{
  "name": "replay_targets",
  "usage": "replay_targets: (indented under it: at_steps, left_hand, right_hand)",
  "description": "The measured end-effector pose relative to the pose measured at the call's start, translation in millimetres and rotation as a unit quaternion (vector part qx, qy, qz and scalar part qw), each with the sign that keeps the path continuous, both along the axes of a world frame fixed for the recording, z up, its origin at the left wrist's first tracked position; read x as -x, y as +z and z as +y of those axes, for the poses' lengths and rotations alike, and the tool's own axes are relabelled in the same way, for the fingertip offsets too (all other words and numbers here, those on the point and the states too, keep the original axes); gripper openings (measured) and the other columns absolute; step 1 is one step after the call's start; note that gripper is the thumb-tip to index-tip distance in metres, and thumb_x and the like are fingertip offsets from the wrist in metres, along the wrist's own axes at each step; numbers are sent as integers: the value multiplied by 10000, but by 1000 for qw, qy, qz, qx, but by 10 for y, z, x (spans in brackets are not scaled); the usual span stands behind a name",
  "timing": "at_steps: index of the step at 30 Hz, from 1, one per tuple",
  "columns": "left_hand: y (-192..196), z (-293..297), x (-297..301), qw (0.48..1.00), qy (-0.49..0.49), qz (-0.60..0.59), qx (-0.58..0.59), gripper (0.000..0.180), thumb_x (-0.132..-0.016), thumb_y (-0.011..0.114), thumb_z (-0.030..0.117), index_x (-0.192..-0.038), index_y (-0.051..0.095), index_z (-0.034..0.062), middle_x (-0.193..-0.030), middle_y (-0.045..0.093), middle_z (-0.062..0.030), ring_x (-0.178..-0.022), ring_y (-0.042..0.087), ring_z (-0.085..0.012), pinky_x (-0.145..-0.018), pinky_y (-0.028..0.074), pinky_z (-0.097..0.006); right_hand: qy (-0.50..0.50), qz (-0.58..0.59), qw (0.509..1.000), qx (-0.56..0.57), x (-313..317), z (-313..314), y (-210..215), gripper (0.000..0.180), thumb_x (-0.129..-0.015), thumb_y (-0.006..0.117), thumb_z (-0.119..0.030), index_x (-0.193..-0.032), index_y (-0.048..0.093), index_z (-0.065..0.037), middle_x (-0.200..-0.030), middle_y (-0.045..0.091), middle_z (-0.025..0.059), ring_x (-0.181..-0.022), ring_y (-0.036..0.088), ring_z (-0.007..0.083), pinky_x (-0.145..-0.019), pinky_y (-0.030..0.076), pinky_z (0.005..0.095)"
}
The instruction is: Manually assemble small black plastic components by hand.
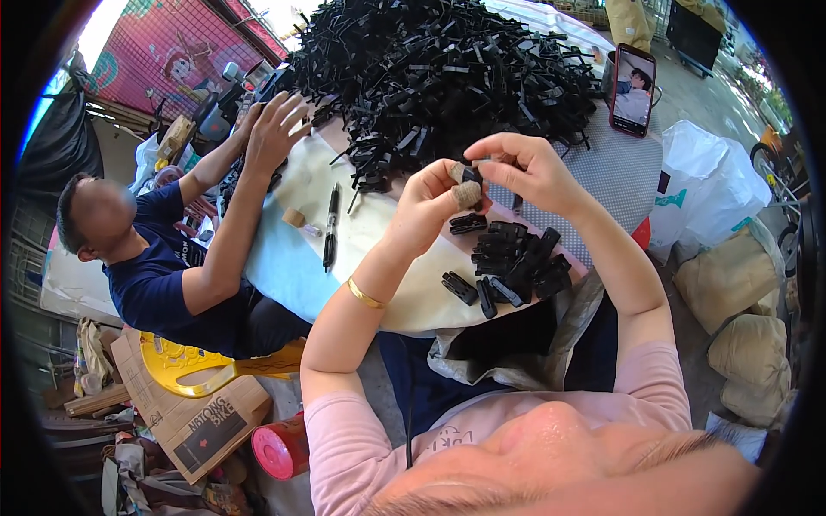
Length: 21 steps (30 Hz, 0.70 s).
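Two hands (482,185), one clip (469,175) (black)

Phone (632,89), upright at 1 o'clock on counter (615,172): red case, lit screen w/ a picture. Pink painted sign (163,60) at 10 o'clock, cartoon figure on it. Flat brown cardboard box (194,417) w/ black print at 8 o'clock on floor. White plastic bag (701,198) w/ teal mark at 3 o'clock; tan sacks (744,318) below it.
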<state>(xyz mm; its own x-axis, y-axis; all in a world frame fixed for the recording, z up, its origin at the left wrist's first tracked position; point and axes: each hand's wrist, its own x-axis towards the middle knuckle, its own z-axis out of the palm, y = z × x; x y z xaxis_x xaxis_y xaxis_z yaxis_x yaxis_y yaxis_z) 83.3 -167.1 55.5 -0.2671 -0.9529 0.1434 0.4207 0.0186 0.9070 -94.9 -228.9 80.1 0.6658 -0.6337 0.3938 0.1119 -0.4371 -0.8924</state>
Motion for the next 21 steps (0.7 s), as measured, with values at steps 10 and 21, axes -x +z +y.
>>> replay_targets:
  at_steps: [10,21]
  left_hand:
    - [60,99,147,960,209,-161,90,216,-815,562,-17,-1023,504,-23,-918,607,-101,-808,612,-163,-730,490,-252]
    - [-115,102,113,837,321,-340,285,219,-773,613,-33,-984,553,-37,-870,621,-60,-776,583,-85,-679,486,-215]
  right_hand:
    - [-74,34,982,171,-47,45,-77,111,-822,553,-91,-825,594,12,-644,570,53,-570,509,91,-536,419,218]
    - [-21,77,996,-31,-72,37,-77,140,-806,574,-104,-755,605,23,-602,574,50,-534,490,75,-512,401,219]
